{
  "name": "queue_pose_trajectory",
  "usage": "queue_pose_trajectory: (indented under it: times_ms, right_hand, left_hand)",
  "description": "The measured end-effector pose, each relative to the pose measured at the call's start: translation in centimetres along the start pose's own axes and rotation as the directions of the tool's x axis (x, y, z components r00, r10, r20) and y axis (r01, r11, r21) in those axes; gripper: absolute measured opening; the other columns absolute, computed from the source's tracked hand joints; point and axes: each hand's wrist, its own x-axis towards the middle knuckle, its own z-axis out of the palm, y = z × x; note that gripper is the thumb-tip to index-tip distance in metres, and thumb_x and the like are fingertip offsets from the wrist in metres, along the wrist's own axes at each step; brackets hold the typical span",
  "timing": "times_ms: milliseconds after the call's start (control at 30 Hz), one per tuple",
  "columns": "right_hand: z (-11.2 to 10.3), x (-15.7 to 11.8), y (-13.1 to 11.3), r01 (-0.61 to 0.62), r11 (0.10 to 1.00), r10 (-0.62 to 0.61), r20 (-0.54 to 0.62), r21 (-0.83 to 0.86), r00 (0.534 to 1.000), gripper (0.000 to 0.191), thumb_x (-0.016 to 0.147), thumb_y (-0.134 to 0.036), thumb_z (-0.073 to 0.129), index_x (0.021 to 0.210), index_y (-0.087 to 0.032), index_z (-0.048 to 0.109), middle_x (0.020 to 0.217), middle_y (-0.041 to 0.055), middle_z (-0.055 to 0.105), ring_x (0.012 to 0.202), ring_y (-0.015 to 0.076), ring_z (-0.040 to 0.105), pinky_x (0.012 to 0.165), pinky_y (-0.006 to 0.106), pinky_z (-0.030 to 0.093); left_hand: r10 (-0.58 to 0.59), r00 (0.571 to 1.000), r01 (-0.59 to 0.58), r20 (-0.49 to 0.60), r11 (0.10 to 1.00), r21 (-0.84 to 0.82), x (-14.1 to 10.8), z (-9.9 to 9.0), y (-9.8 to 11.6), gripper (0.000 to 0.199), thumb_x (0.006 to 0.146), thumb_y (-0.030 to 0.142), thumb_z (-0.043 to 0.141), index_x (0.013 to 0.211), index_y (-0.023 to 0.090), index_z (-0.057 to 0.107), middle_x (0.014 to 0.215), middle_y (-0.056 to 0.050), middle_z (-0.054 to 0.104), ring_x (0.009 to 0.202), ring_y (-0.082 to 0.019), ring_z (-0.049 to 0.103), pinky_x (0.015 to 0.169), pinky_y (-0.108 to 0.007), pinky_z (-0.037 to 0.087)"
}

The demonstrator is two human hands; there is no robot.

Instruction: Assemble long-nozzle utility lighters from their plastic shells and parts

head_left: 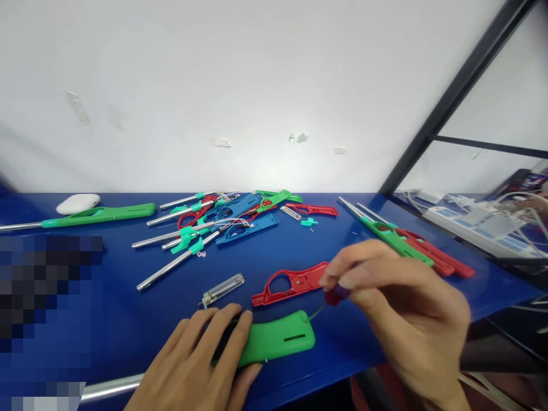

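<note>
A green long-necked gas lighter (278, 337) lies on the blue table near its front edge, its metal tube pointing left. My left hand (201, 359) presses down over the lighter's trigger area, with fingers on top and the thumb along the near side. In my right hand (402, 302), a small screwdriver (336, 294) with a red and purple handle is pinched between thumb and fingers. Its thin shaft slants down to the right end of the green handle, at a small hole. Just behind lies a red lighter half-shell (295, 282), beside a clear fuel tank (223, 288).
Metal tubes (175, 260) with wires and blue half-shells (248, 228) are heaped at the back. Whole lighters (398, 240) lie at right, another green lighter (103, 214) at left by a white case (78, 203). A black frame (428, 140) and power strips (483, 228) stand at right.
</note>
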Motion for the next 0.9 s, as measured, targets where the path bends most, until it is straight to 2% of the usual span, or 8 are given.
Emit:
queue_pose_trajectory:
  times_ms: [133,300,400,500,633,700,800,900]
  right_hand:
    - [-0.2,-0.5,0.0,-0.051,0.996,0.054,0.035,-0.079,0.998,0.022,0.106,-0.038,0.070,0.123,-0.036,0.083,0.103,0.0028,0.078,0.089,0.0225,0.070,0.064,0.033,0.059]
    - [-0.2,-0.7,0.2,-0.115,0.991,0.110,-0.073,-0.069,0.991,0.007,0.095,-0.031,0.083,0.101,-0.036,0.084,0.083,0.0011,0.077,0.077,0.0244,0.068,0.060,0.037,0.057]
    - [-0.3,-0.7,0.1,-0.105,0.986,0.093,-0.091,-0.127,0.991,0.011,0.093,-0.042,0.086,0.101,-0.036,0.085,0.091,0.0031,0.080,0.083,0.0275,0.070,0.066,0.040,0.061]
    - [-0.6,-0.7,0.0,-0.120,0.983,0.121,0.000,-0.140,0.993,0.015,0.102,-0.038,0.074,0.111,-0.035,0.085,0.097,0.0031,0.083,0.080,0.0252,0.073,0.062,0.037,0.061]
    - [-0.7,-0.9,0.0,-0.098,0.994,0.094,-0.075,-0.056,0.993,0.010,0.091,-0.038,0.088,0.101,-0.036,0.086,0.082,0.0003,0.078,0.077,0.0229,0.069,0.060,0.033,0.058]
    - [-0.9,-1.0,0.3,-0.107,0.992,0.104,-0.045,-0.069,0.994,0.017,0.096,-0.043,0.082,0.111,-0.035,0.086,0.094,0.0031,0.079,0.085,0.0245,0.071,0.063,0.035,0.059]
    - [-1.3,-1.3,0.7,-0.149,0.989,0.150,0.042,-0.024,0.988,0.023,0.106,-0.031,0.069,0.124,-0.036,0.083,0.107,0.0043,0.079,0.088,0.0244,0.073,0.061,0.034,0.058]
    - [-1.7,-1.2,1.0,-0.117,0.993,0.117,0.011,0.004,0.993,0.021,0.098,-0.024,0.080,0.115,-0.036,0.085,0.094,0.0011,0.077,0.083,0.0216,0.068,0.066,0.033,0.058]
  left_hand:
    - [0.010,0.994,-0.010,0.113,1.000,-0.001,1.9,-2.1,0.2,0.038,0.113,0.035,0.040,0.137,0.016,0.064,0.124,-0.007,0.080,0.105,-0.028,0.077,0.088,-0.043,0.063]
    - [-0.056,0.980,0.069,0.192,0.996,-0.063,2.5,-3.1,0.6,0.037,0.114,0.038,0.042,0.137,0.019,0.064,0.127,-0.007,0.078,0.108,-0.027,0.076,0.090,-0.043,0.066]
    - [-0.057,0.980,0.069,0.190,0.996,-0.059,2.5,-2.9,0.6,0.038,0.114,0.039,0.040,0.136,0.018,0.064,0.126,-0.008,0.079,0.107,-0.027,0.076,0.089,-0.043,0.066]
    - [-0.064,0.981,0.075,0.186,0.996,-0.056,2.5,-2.9,0.6,0.039,0.115,0.037,0.037,0.137,0.018,0.064,0.126,-0.008,0.078,0.107,-0.027,0.076,0.089,-0.044,0.067]
    - [-0.058,0.981,0.069,0.184,0.996,-0.053,2.5,-3.2,0.6,0.039,0.115,0.035,0.035,0.137,0.018,0.063,0.126,-0.007,0.079,0.107,-0.028,0.077,0.088,-0.046,0.067]
    - [-0.056,0.983,0.063,0.173,0.997,-0.040,2.5,-3.3,0.7,0.039,0.115,0.035,0.035,0.136,0.019,0.063,0.125,-0.007,0.079,0.106,-0.027,0.078,0.086,-0.045,0.068]
    - [-0.051,0.984,0.057,0.173,0.998,-0.027,2.7,-3.2,0.6,0.040,0.115,0.036,0.034,0.135,0.019,0.064,0.124,-0.006,0.080,0.104,-0.027,0.079,0.085,-0.043,0.068]
    - [-0.043,0.985,0.047,0.167,0.999,-0.018,2.7,-3.1,0.5,0.040,0.115,0.036,0.034,0.135,0.019,0.065,0.124,-0.006,0.080,0.104,-0.026,0.079,0.084,-0.043,0.069]
